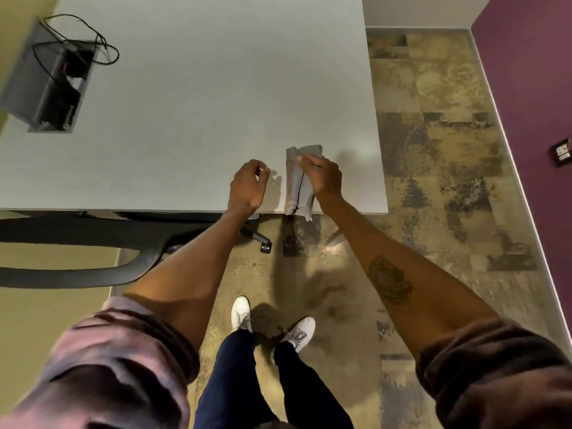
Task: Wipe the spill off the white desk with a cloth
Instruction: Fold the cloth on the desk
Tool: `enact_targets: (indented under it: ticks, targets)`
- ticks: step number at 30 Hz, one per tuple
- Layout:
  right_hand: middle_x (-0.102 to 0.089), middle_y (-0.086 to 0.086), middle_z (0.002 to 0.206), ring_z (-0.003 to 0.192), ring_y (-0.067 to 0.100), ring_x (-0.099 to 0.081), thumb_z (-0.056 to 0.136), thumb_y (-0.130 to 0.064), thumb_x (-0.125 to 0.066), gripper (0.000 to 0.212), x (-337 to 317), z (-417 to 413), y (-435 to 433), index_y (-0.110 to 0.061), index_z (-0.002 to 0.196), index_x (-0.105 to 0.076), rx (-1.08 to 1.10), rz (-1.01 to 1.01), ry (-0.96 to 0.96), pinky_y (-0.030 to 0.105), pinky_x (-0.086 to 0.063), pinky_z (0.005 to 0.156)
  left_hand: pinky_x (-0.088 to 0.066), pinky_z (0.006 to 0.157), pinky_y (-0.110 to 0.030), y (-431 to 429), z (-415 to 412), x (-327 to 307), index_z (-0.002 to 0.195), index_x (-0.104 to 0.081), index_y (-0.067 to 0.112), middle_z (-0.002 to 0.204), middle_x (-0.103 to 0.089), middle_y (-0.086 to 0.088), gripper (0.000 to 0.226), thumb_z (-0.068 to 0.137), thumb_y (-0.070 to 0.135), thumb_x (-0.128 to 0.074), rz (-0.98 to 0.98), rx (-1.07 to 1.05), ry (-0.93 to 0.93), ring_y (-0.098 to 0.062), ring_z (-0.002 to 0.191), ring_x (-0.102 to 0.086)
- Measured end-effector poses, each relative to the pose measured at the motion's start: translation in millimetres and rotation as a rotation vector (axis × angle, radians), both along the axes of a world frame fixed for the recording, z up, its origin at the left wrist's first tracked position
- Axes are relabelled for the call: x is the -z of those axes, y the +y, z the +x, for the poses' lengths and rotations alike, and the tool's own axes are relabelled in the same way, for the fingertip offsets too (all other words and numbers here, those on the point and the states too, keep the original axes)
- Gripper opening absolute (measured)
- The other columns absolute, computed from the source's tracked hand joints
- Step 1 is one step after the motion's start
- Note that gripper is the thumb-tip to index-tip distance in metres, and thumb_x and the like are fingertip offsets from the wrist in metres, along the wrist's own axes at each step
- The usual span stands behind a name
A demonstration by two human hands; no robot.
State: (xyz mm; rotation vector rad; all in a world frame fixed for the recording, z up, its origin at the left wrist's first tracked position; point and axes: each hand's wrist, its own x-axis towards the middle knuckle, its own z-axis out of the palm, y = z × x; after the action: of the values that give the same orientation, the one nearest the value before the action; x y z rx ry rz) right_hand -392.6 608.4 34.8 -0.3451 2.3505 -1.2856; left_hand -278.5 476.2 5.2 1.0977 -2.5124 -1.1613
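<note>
Grey folded cloth (299, 184) lies lengthwise across white bench (201, 103) near edge, right hand (323, 178) fingers pinching it; left hand (247, 184) beside, loosely curled, empty.

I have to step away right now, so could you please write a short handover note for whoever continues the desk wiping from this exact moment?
Right hand: holds the grey cloth at the near right edge of the white desk; the cloth's lower end hangs just past the edge.
Left hand: beside the cloth, over the desk, fingers curled, holding nothing that I can make out.
Spill: no clear spill shows on the desk from this view.
Other: grey box with cables at the far left of the desk; chair tucked under on the left.
Done: cloth in hand. Left: locate the spill and wipe it.
</note>
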Motion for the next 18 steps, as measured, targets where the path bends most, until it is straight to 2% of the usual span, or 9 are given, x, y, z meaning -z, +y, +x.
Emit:
enact_targets:
  ticks: [3,6,8,11,14,18]
  targets:
    - [-0.074,0.006,0.111,0.105,0.023,-0.065,0.093,-0.041,-0.064,0.03,-4.5,0.4,-4.5,-0.018,0.108,-0.076,0.038,-0.051,-0.016,0.036,-0.053,0.091,-0.046,0.089,-0.036,-5.0,6.4,-0.8,0.118,-0.063,0.014,0.119,-0.069,-0.005,0.03,0.107,0.031,-0.041,0.046,-0.053,-0.019,-0.026,0.1,-0.068]
    - [-0.075,0.009,0.104,0.094,0.022,-0.066,0.091,-0.034,-0.066,0.024,-7.6,1.8,-9.2,-0.016,0.101,-0.078,0.091,-0.106,-0.043,0.041,-0.054,0.091,-0.048,0.09,-0.037,-10.3,13.3,-1.4,0.12,-0.063,0.015,0.12,-0.07,-0.006,0.032,0.107,0.033,-0.04,0.1,-0.121,-0.006,-0.027,0.102,-0.069]
    - [-0.074,0.001,0.113,0.101,0.015,-0.064,0.088,-0.03,-0.069,0.022,-8.0,3.2,-14.0,-0.023,0.107,-0.076,0.095,-0.129,-0.089,0.039,-0.053,0.098,-0.049,0.092,-0.038,-16.1,17.4,-0.4,0.122,-0.063,0.014,0.12,-0.07,-0.008,0.033,0.107,0.032,-0.04,0.128,-0.15,-0.019,-0.029,0.105,-0.068]
    - [-0.067,0.004,0.126,0.109,0.018,-0.061,0.088,-0.022,-0.067,0.029,-9.7,7.4,-25.3,-0.024,0.117,-0.072,0.086,-0.132,-0.135,0.036,-0.051,0.1,-0.042,0.086,-0.031,-28.3,21.9,-0.3,0.126,-0.062,0.009,0.124,-0.068,-0.012,0.034,0.108,0.028,-0.039,0.147,-0.16,-0.097,-0.031,0.113,-0.064]
    - [-0.069,0.005,0.124,0.112,0.022,-0.063,0.09,-0.021,-0.067,0.029,-7.9,8.0,-40.8,-0.026,0.118,-0.071,0.084,-0.141,-0.108,0.035,-0.051,0.1,-0.039,0.087,-0.031,-44.8,27.7,-0.8,0.129,-0.062,0.009,0.132,-0.065,-0.013,0.034,0.107,0.026,-0.042,0.139,-0.147,-0.169,-0.032,0.12,-0.06]
    - [-0.071,-0.005,0.111,0.108,0.016,-0.065,0.084,-0.019,-0.076,0.028,-4.7,11.2,-60.2,-0.025,0.111,-0.075,0.141,-0.262,-0.251,0.038,-0.054,0.101,-0.045,0.098,-0.036,-68.7,35.0,0.1,0.125,-0.067,0.01,0.133,-0.065,-0.014,0.033,0.106,0.028,-0.047,0.161,-0.089,-0.245,-0.034,0.122,-0.059]
